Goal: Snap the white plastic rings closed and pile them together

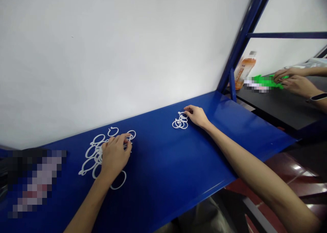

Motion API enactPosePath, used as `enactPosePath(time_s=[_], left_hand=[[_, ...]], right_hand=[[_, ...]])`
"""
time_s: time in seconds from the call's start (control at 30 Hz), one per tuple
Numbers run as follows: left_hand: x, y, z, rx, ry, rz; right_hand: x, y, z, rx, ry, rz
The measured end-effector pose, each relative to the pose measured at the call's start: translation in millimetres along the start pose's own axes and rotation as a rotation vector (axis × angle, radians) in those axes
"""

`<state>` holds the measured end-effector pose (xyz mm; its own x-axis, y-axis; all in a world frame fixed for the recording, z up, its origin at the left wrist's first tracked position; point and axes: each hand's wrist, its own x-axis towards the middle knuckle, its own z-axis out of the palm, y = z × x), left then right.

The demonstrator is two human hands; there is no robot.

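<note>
Over a pile of white open-loop rings (pixel 89 165), which look like plastic curtain rings with small eyelets, my left hand (pixel 114 153) reaches down with curled fingers. A white ring (pixel 134 133) sits at its fingertips, pinched between finger and thumb as far as I can see. The palm hides part of the pile. Farther right, my right hand (pixel 196 115) is beside a smaller cluster of white rings (pixel 180 124). Its thumb and forefinger are apart at the edge of the topmost ring, with nothing visibly gripped.
The rings lie on a blue tabletop (pixel 158 158) against a white wall (pixel 127 49). A blurred-out packet (pixel 41 182) lies at left. Beyond a blue post (pixel 240 39), another person's hands (pixel 297 81) handle green pieces (pixel 265 80) near an orange drink bottle (pixel 245 69).
</note>
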<state>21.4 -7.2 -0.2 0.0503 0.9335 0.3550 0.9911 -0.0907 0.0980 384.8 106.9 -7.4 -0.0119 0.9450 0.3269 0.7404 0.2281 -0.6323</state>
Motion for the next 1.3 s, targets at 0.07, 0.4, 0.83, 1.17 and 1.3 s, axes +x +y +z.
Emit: enactPosePath(time_s=[0.07, 0.4, 0.83, 1.17, 1.3], left_hand=[[0.0, 1.3, 1.4, -0.005, 0.069, 0.034], [-6.0, 19.8, -6.1, -0.218, 0.283, 0.319], [-26.3, 51.1, -15.8, -0.590, 0.160, 0.397], [-33.7, 62.7, -22.4, -0.838, -0.061, 0.187], [-33.1, 57.8, -13.2, -0.921, -0.047, 0.004]], right_hand=[[0.1, -0.3, -0.2, -0.009, 0.003, -0.006], [-2.1, -8.5, -3.7, -0.107, 0.073, -0.067], [-79.1, -90.8, 6.4, 0.092, -0.380, -0.701], [-89.3, -99.2, 6.9, 0.208, -0.423, -0.678], [-92.6, -101.3, 6.8, 0.244, -0.424, -0.726]])
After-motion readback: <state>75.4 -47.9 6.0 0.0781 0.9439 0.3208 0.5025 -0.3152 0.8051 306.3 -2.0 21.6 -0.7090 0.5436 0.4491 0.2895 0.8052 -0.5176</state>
